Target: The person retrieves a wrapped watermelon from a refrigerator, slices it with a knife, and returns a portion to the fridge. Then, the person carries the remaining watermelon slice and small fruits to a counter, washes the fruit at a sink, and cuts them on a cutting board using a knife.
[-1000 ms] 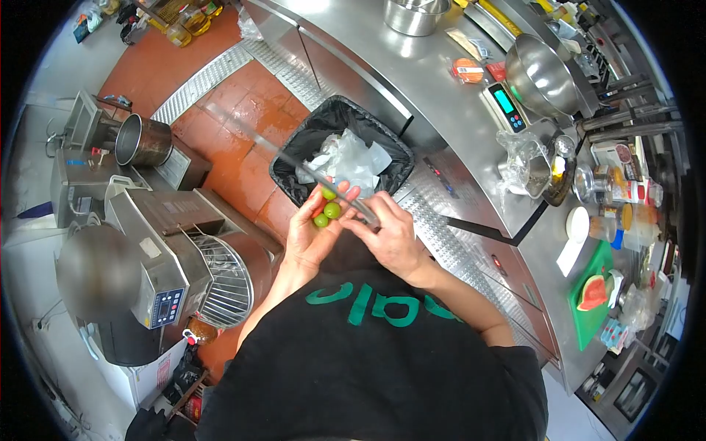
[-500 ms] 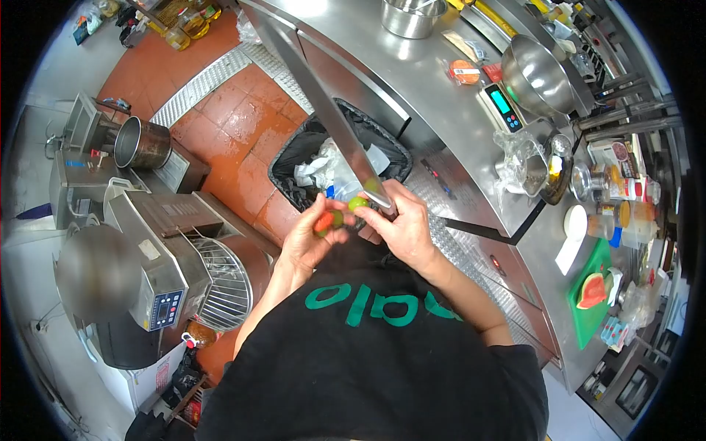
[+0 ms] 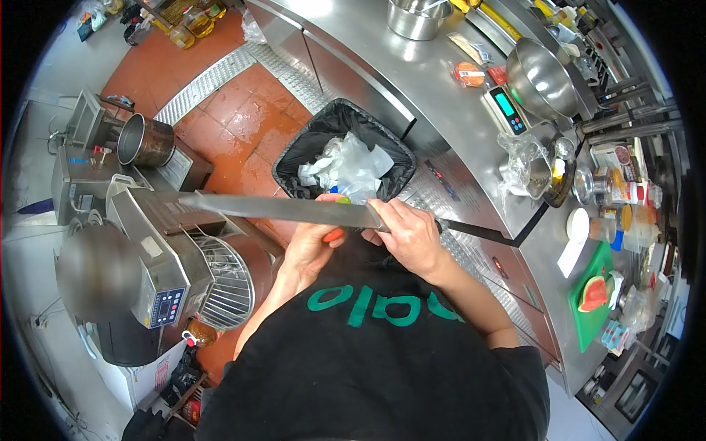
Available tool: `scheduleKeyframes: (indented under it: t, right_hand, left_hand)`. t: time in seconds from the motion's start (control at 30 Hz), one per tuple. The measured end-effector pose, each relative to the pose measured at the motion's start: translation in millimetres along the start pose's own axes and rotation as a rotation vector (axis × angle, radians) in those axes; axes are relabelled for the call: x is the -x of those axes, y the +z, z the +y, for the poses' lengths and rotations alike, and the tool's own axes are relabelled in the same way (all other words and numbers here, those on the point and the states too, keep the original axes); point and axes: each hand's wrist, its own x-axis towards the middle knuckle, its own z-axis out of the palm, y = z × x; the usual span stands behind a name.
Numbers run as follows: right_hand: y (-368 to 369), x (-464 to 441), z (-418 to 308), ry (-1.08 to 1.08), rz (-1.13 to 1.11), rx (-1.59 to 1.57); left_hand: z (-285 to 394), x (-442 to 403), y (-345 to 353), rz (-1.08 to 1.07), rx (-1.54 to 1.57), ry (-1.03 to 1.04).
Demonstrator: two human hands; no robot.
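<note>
My right hand (image 3: 413, 239) is closed around the handle of a long knife (image 3: 283, 209). The blade points left, almost level, and passes over my left hand (image 3: 310, 248). The left fingers are curled around small red and green produce (image 3: 334, 235), its kind unclear. A red part shows below the blade and a bit of green above it; the blade covers the rest. Just beyond both hands stands a bin with a black liner (image 3: 294, 143), with crumpled clear plastic (image 3: 353, 162) inside.
At right, a steel counter (image 3: 471, 140) carries a digital scale (image 3: 506, 110), a steel bowl (image 3: 544, 77) and a green cutting board (image 3: 585, 323) with a watermelon piece (image 3: 593, 294). A mixer with a wire guard (image 3: 224, 283) stands left. The tiled floor (image 3: 243, 117) looks wet.
The knife has swung from pointing up and away to lying nearly level toward the left. The green piece that was by my right thumb now shows above the blade near my left fingers.
</note>
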Motion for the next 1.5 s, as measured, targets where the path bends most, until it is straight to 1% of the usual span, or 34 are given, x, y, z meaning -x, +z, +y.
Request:
scheduleKeyframes:
  t: [0.03, 0.17, 0.27, 0.33, 0.37, 0.43, 0.53, 0.57, 0.6, 0.63, 0.67, 0.7, 0.77, 0.83, 0.9, 0.93, 1.0, 1.03, 1.07, 1.13, 1.2, 1.27, 1.3, 1.37, 1.43, 1.5]
  right_hand:
    - [-0.1, 1.0, -0.5, -0.049, -0.012, 0.063]
    - [4.2, 4.6, -1.7, -0.036, -0.021, 0.085]
    - [4.7, 4.8, -3.7, -0.060, -0.032, 0.093]
    - [6.0, 5.2, -2.6, -0.058, -0.050, 0.103]
    - [6.7, 5.5, -1.9, -0.056, -0.051, 0.103]
    - [9.3, 5.9, 0.5, -0.077, -0.054, 0.127]
    - [19.4, 9.4, 15.3, -0.079, 0.003, 0.124]
    - [38.0, 23.6, 44.0, 0.001, -0.049, 0.164]
    - [45.2, 23.8, 57.0, 0.136, -0.071, 0.084]
    - [62.4, 34.0, 84.4, 0.384, -0.229, 0.104]
    - [76.7, 46.8, 112.3, 0.434, -0.347, 0.185]
    - [78.1, 56.9, 118.4, 0.469, -0.391, 0.194]
    - [71.9, 54.0, 108.0, 0.500, -0.442, 0.208]
    - [64.2, 45.7, 86.1, 0.489, -0.265, -0.007]
    - [56.7, 26.2, 59.9, 0.408, -0.105, -0.176]
    - [52.4, 16.4, 46.1, 0.366, -0.029, -0.276]
    - [34.5, -3.7, 18.2, 0.779, -0.186, -0.813]
    - [31.6, -10.5, 10.0, 0.804, -0.146, -0.929]
    - [30.7, -11.7, 11.4, 0.803, -0.142, -0.926]
    - [31.1, -15.0, 14.4, 0.796, -0.186, -1.109]
    - [32.9, -13.7, 18.6, 0.793, -0.198, -1.089]
    - [23.3, -19.3, 12.4, 0.722, -0.241, -0.863]
    - [20.7, -21.8, 10.8, 0.720, -0.244, -0.862]
    - [18.0, -25.4, 8.9, 0.639, -0.227, -0.709]
    - [20.0, -25.5, 10.6, 0.594, -0.199, -0.686]
    - [27.8, -21.7, 14.8, 0.550, -0.170, -0.663]
  left_hand:
    - [0.6, 1.9, 1.7, -0.016, -0.010, 0.011]
    - [1.6, 6.7, 5.3, 0.023, -0.024, 0.002]
    - [-0.9, 6.4, 6.6, 0.039, 0.037, -0.025]
    - [-3.6, 6.2, 9.6, 0.144, -0.023, 0.023]
    - [-3.5, 6.3, 8.7, 0.144, -0.023, 0.020]
    - [-1.3, 7.2, 4.7, 0.093, -0.109, 0.090]
    - [3.3, 13.8, 0.2, 0.111, -0.080, 0.101]
    - [8.7, 14.5, 3.3, 0.169, -0.146, 0.073]
    - [14.7, 14.2, 5.7, 0.227, -0.210, 0.052]
    - [13.8, 12.1, -5.4, 0.193, -0.164, 0.065]
    - [12.0, 10.4, -12.7, 0.203, -0.164, 0.072]
    - [11.4, 8.5, -19.4, 0.188, -0.186, 0.092]
    - [14.7, 5.6, -17.5, 0.193, -0.194, 0.095]
    - [17.1, 7.5, -3.8, 0.218, -0.178, 0.067]
    - [16.7, 4.8, 1.6, 0.232, -0.171, 0.047]
    - [14.6, 3.8, 1.2, 0.203, -0.226, 0.056]
    - [11.9, 3.4, 2.5, 0.165, -0.283, 0.061]
    - [11.6, 4.5, 2.4, 0.137, -0.361, 0.075]
    - [11.5, 4.5, 2.8, 0.109, -0.438, 0.091]
    - [14.9, 5.1, 9.4, 0.088, -0.415, 0.088]
    - [19.3, 6.8, 15.4, 0.082, -0.368, 0.086]
    - [18.3, 6.6, 13.6, 0.073, -0.379, 0.091]
    - [17.8, 6.9, 12.9, 0.064, -0.392, 0.094]
    - [16.5, 7.3, 14.5, 0.062, -0.375, 0.087]
    - [13.6, 6.5, 16.4, 0.059, -0.360, 0.080]
    - [8.0, 3.8, 14.2, 0.020, -0.052, -0.044]
